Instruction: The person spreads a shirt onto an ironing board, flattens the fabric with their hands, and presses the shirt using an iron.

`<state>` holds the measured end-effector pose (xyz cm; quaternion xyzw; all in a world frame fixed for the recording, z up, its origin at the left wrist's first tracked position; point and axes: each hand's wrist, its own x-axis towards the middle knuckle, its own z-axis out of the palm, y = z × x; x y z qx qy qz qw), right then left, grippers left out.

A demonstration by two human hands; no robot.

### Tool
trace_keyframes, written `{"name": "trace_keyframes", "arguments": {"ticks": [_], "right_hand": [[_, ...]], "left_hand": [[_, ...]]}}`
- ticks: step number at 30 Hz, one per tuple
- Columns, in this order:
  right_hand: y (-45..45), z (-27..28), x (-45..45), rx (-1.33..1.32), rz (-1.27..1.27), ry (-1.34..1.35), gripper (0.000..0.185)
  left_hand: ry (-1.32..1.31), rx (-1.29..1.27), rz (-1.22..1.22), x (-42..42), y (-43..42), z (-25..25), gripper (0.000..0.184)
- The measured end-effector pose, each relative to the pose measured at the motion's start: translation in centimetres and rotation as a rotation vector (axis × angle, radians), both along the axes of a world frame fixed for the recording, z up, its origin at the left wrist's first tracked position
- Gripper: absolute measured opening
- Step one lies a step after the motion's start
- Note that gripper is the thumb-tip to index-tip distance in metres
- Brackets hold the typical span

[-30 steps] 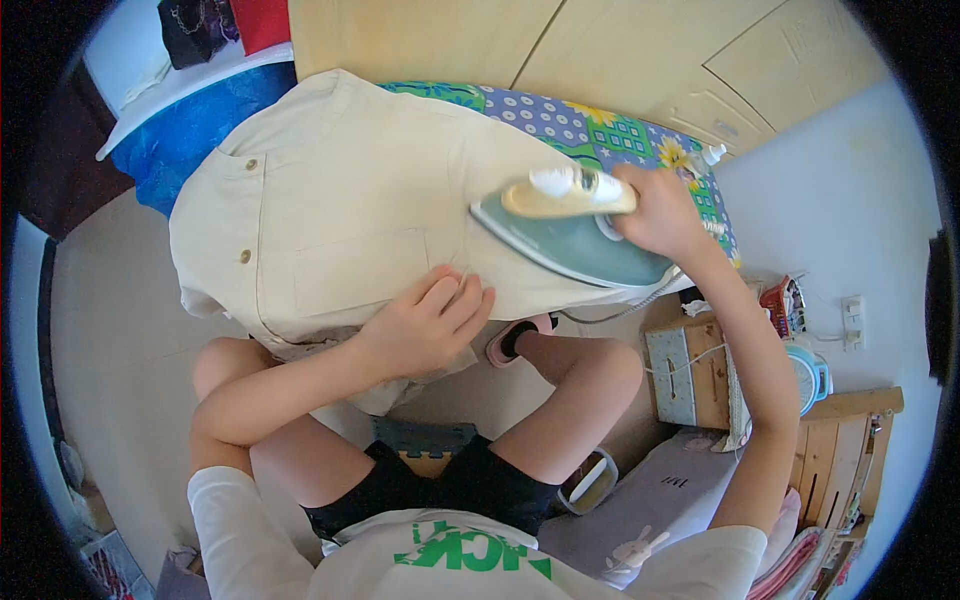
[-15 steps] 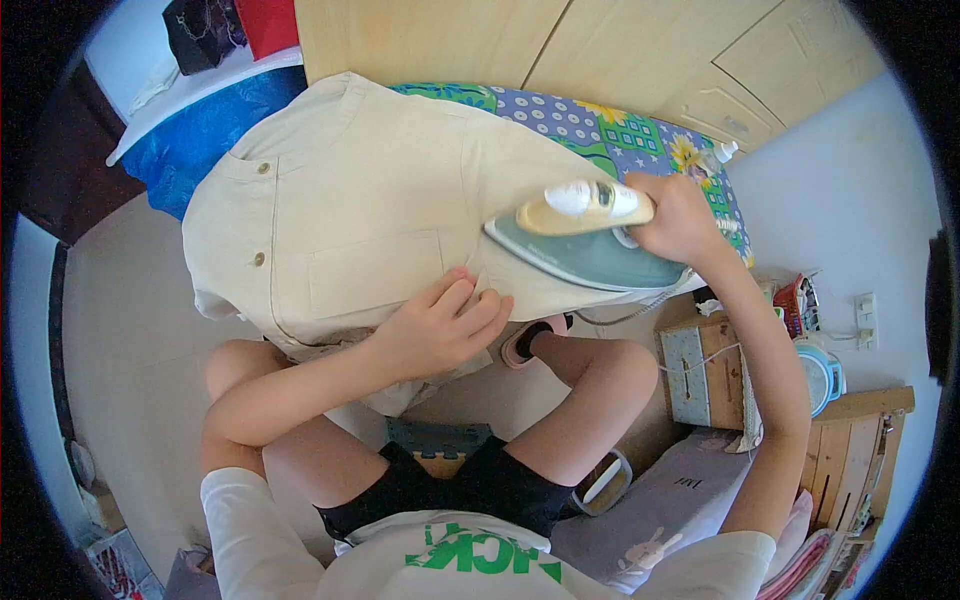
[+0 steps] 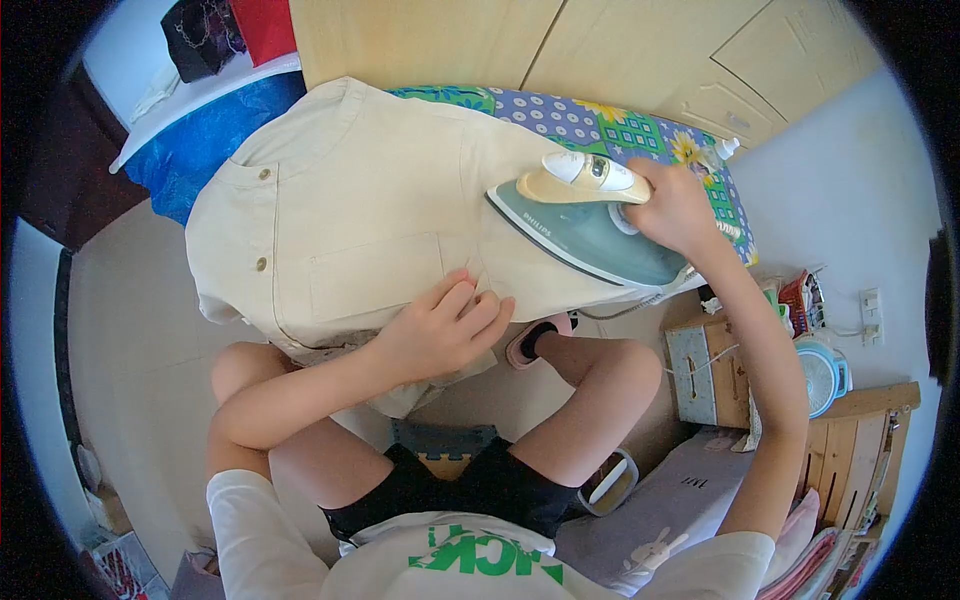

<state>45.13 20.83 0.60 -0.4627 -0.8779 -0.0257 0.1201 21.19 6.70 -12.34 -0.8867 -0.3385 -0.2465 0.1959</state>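
A cream buttoned garment with a pocket lies spread over the ironing board, which has a colourful patterned cover. My right hand is closed round the handle of a steam iron with a pale yellow top and a grey-green body. The iron rests on the right part of the garment, its tip pointing left; its soleplate is hidden. At the garment's near edge, my left hand pinches the cloth between thumb and fingers, just left of the iron. Below that wrist, part of the garment hangs down toward my knees.
Pale wooden cabinets stand behind the board. A spray bottle sits at its right end, and the iron's cord hangs below. Blue plastic lies at the far left. On the right are a wooden box and a small blue fan.
The iron has moved slightly away from me across the cloth, and more of its near side shows. My left hand keeps its hold on the garment's edge.
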Motion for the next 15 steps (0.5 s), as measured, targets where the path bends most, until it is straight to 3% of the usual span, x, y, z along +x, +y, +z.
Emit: {"name": "trace_keyframes", "arguments": {"ticks": [5, 11, 15], "right_hand": [[-0.1, 0.8, 0.6, -0.117, 0.295, -0.1, 0.012], [0.7, -0.1, 0.0, -0.012, 0.001, 0.049, 0.013], [0.7, 0.8, 0.7, -0.096, 0.182, -0.071, 0.013]], "left_hand": [[-0.015, 0.039, -0.014, -0.1, 0.2, -0.1, 0.04], [0.007, 0.03, 0.016, -0.1, 0.1, 0.2, 0.041], [-0.003, 0.033, -0.002, -0.2, 0.2, 0.1, 0.042]]}}
